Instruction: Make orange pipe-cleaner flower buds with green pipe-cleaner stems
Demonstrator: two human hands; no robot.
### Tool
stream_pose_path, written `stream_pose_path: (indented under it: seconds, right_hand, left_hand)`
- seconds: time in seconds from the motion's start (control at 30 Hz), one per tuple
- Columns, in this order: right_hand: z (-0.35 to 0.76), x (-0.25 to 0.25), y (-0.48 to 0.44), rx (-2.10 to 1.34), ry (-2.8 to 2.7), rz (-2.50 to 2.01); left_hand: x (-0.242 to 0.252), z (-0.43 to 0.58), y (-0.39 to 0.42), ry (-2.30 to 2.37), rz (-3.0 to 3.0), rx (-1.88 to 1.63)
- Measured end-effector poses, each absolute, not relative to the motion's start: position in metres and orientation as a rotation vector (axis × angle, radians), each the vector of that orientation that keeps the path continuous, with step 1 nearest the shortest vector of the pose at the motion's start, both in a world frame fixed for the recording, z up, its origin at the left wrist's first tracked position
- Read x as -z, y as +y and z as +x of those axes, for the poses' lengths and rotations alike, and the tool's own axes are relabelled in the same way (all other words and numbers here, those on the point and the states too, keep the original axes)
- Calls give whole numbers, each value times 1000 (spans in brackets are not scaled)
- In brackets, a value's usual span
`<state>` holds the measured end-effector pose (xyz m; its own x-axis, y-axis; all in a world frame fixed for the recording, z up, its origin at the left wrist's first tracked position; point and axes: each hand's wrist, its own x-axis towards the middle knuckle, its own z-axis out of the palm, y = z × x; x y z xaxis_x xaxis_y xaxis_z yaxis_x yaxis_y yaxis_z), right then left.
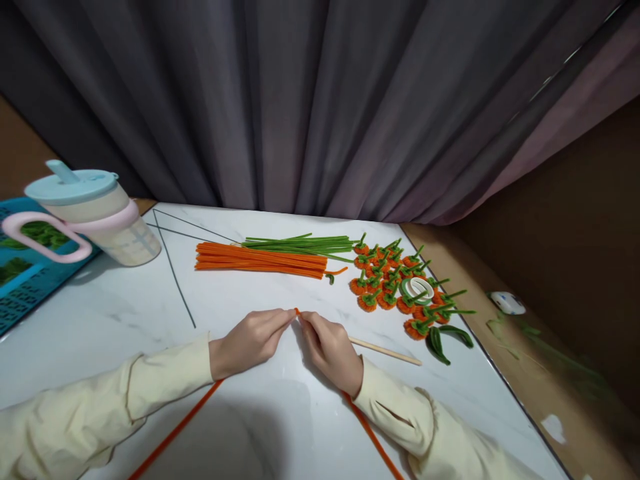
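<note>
Both my hands meet over the middle of the white table. My left hand is closed, thumb and fingers pinching an orange pipe cleaner. My right hand pinches the same orange strand right beside it; a short bent bit shows between the fingertips. Long orange lengths run out under both wrists toward the near edge; whether they are one piece or several I cannot tell. A thin wooden stick lies by my right hand, its near end hidden behind the hand. Beyond my hands rests a bundle of orange pipe cleaners.
Green pipe cleaners lie behind the orange bundle. To the right are several small orange pumpkins with green stems, tape rolls and green leaf shapes. A lidded cup and a blue basket stand left. A curtain hangs behind.
</note>
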<state>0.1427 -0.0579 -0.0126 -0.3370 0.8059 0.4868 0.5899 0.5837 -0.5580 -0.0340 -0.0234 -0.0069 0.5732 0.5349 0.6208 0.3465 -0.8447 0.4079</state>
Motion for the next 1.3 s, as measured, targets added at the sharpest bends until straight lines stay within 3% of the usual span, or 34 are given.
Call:
stream_pose_path:
  seconds: [0.2, 1.3]
  right_hand:
    - [140, 9, -57, -483, -1925, -1143]
    - [143, 18, -56, -281, -2060, -1099]
  left_hand:
    - [4, -33, -25, 860, 2475, -1041]
    - [7, -36, -24, 818, 2840, -1197]
